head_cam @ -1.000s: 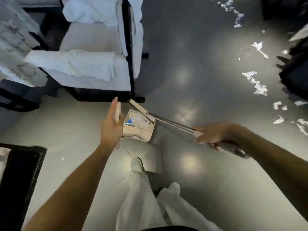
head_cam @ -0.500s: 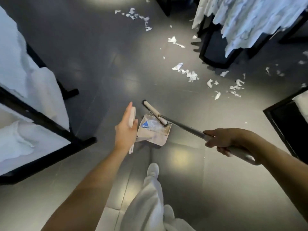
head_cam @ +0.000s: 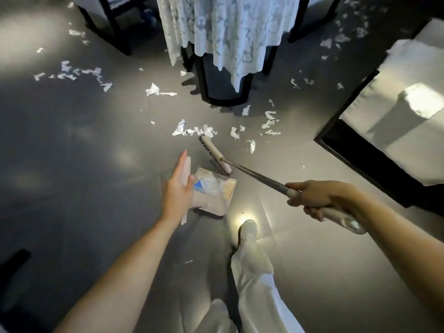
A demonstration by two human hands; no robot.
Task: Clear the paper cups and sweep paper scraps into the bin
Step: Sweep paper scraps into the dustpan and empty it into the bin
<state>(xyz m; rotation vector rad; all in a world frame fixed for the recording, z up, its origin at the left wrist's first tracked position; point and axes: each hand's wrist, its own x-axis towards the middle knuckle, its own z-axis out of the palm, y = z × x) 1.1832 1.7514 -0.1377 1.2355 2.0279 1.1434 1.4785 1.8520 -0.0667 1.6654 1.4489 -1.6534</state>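
Observation:
My left hand (head_cam: 177,191) holds the upright white handle of a beige dustpan (head_cam: 217,195), thumb against it and fingers straight along it. The pan hangs just above the grey floor with white scraps inside. My right hand (head_cam: 312,197) grips the broom's metal pole (head_cam: 257,175). The broom head (head_cam: 215,153) sits on the floor just beyond the pan, its far end touching a clump of torn paper scraps (head_cam: 194,131). More scraps (head_cam: 269,121) lie to the right of the clump. No cups or bin show.
A table with a lace cloth (head_cam: 228,37) and a black base (head_cam: 216,92) stands straight ahead. A white-cushioned black chair (head_cam: 394,121) is at right, chair legs (head_cam: 115,27) at upper left. Scraps (head_cam: 79,73) trail across the far floor. My white shoe (head_cam: 248,230) is below the pan.
The view has swung toward the lace-covered table and I have stepped closer to the scraps. The broom head has lifted out of the dustpan and reached forward to the nearest clump.

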